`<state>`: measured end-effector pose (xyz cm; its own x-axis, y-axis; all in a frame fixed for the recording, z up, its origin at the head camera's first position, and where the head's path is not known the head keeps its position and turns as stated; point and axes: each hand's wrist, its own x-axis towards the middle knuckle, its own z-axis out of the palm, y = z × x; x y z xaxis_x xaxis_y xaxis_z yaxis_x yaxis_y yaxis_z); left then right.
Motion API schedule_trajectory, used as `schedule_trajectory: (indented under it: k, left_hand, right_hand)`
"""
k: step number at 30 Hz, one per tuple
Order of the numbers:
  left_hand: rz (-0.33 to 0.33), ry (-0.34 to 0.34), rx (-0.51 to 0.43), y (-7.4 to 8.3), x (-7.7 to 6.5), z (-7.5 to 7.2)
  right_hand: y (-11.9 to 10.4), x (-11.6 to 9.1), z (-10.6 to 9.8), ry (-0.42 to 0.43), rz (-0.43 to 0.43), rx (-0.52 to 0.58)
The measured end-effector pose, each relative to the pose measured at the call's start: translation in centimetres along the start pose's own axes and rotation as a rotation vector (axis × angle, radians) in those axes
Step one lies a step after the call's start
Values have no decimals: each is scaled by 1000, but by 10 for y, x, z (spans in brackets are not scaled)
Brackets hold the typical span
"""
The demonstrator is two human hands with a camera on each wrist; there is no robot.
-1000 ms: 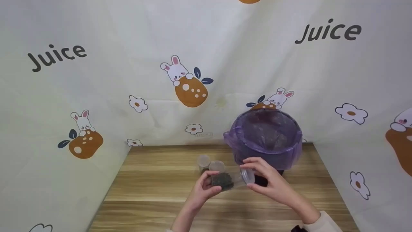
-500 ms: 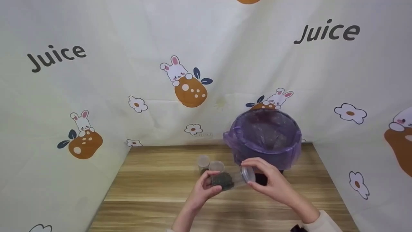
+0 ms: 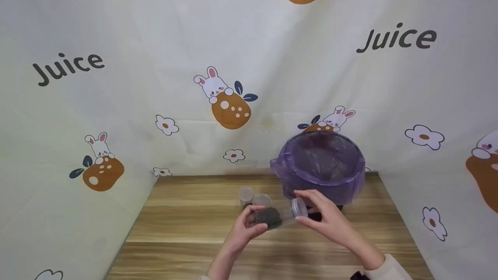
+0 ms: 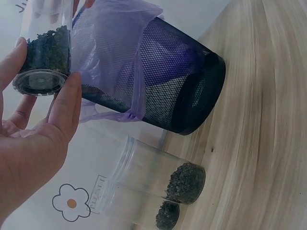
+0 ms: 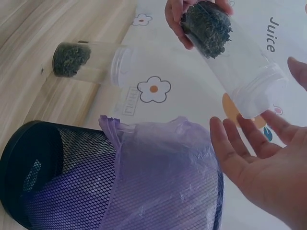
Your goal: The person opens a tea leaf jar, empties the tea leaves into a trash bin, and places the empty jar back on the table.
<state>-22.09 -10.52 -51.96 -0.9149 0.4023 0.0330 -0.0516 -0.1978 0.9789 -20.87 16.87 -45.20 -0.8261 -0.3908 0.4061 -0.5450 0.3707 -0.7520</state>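
Observation:
My left hand [image 3: 243, 231] grips the lower end of a clear plastic jar [image 3: 286, 217], fingers and thumb on opposite sides. Dark green dried leaf bits [image 4: 48, 50] fill the bottom part of this jar, which lies tilted with its translucent lid [image 3: 299, 207] to the right. My right hand [image 3: 330, 223] spreads around that lid. In the right wrist view its thumb stands off the lid, and the fingers are loosely extended by the lid's edge; whether a fingertip touches is unclear. Two more clear jars [image 4: 187, 184] with the same dark bits stand upright on the table behind my left hand.
A black mesh wastebasket [image 5: 81, 158] lined with a purple plastic bag [image 3: 280, 167] stands at the back right, behind my right hand. The wood-grain table [image 3: 175, 221] meets a printed white cloth [image 3: 186, 136] at the back and sides.
The right fingers and thumb have shifted slightly around the lid, and the lid's face shows a little differently. The left hand keeps its grip on the jar in about the same place.

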Motion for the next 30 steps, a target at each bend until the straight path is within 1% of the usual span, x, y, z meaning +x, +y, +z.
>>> schedule_trajectory:
  k: [3, 5, 9, 16, 18, 24, 26, 30]
  left_hand:
    - [5, 2, 6, 1, 2, 0]
    - [10, 4, 17, 1, 3, 1]
    - [19, 9, 38, 1, 5, 1]
    - [23, 9, 43, 0, 5, 1]
    - [20, 8, 36, 0, 5, 1]
    - [14, 8, 17, -1, 4, -1]
    - [5, 8, 12, -1, 3, -2]
    - [-6, 17, -8, -2, 0, -5]
  right_hand:
    - [-1, 2, -1, 14, 69, -2]
    - [-2, 2, -1, 17, 98, 0]
    - [-3, 3, -3, 16, 102, 15]
    - [0, 1, -3, 2, 58, 45]
    - [0, 1, -3, -2, 28, 59]
    - [3, 1, -3, -18, -99, 85]
    - [3, 0, -4, -12, -118, 94]
    - [3, -1, -8, 31, -130, 138]
